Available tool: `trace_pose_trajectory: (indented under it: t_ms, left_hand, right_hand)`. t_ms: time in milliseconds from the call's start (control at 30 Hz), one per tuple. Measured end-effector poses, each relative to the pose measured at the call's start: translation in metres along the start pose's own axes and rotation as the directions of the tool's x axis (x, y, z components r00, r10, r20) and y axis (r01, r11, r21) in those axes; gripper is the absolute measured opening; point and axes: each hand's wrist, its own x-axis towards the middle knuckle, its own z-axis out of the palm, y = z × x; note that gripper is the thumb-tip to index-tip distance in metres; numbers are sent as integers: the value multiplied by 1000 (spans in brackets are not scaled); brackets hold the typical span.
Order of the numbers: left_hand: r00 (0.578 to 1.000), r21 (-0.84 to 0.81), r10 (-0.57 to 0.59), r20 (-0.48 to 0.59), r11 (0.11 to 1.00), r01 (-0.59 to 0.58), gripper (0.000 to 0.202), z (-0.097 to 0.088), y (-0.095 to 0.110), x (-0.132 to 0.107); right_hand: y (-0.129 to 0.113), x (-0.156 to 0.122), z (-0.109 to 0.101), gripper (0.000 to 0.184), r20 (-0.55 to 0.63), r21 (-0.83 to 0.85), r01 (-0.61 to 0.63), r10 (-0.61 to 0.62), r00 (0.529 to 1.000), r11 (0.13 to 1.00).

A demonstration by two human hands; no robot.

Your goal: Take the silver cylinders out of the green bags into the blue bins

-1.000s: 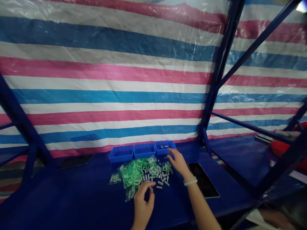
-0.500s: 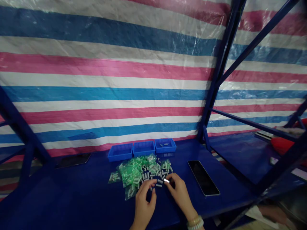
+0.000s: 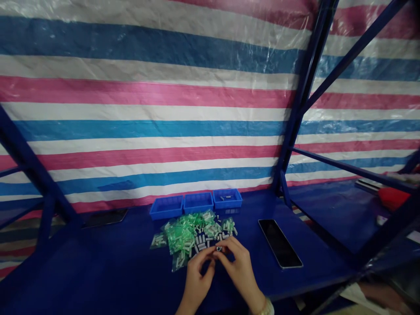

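Note:
A small silvery metal cylinder point(image 3: 219, 248) is pinched between the thumb and fingers of my right hand point(image 3: 239, 262), its round end facing me. My left hand point(image 3: 198, 275) is closed in a pinch, its fingertips meeting those of the right beside the cylinder. What the left fingers hold is too small and covered to name. Just beyond both hands lie loose metal cylinders point(image 3: 200, 239) and a heap of clear and green plastic bags point(image 3: 182, 234) filled with similar small parts. A bracelet point(image 3: 267, 307) circles my right wrist.
Three blue bins point(image 3: 166, 207) stand in a row behind the heap; the rightmost bin point(image 3: 227, 199) holds a few small pieces. A black-screened phone point(image 3: 280, 243) lies to the right, another dark flat device point(image 3: 105, 218) at the back left. Blue metal posts point(image 3: 297, 109) frame the blue table point(image 3: 131, 271).
My right hand has moved left with its cylinder, and the fingertips of both hands have come together. The cylinder has turned end-on towards me.

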Motion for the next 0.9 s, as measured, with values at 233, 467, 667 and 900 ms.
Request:
trace_pose_trajectory:
  t_ms: [233, 467, 667, 900]
  left_hand:
    - [995, 78, 95, -22, 993, -93, 28, -6, 9, 3]
    - [987, 187, 155, -37, 972, -145, 30, -4, 14, 5]
    - [982, 259, 174, -74, 954, -149, 28, -5, 16, 4]
    - [957, 575, 272, -102, 801, -166, 27, -61, 1, 18]
  right_hand:
    - [23, 4, -1, 9, 86, 228, -171, 155, 984, 959]
    - [52, 104, -33, 14, 41, -276, 76, -67, 997, 958]
    - [75, 164, -49, 28, 33, -444, 59, -50, 998, 894]
    - [90, 92, -55, 19, 142, -495, 49, 25, 989, 867]
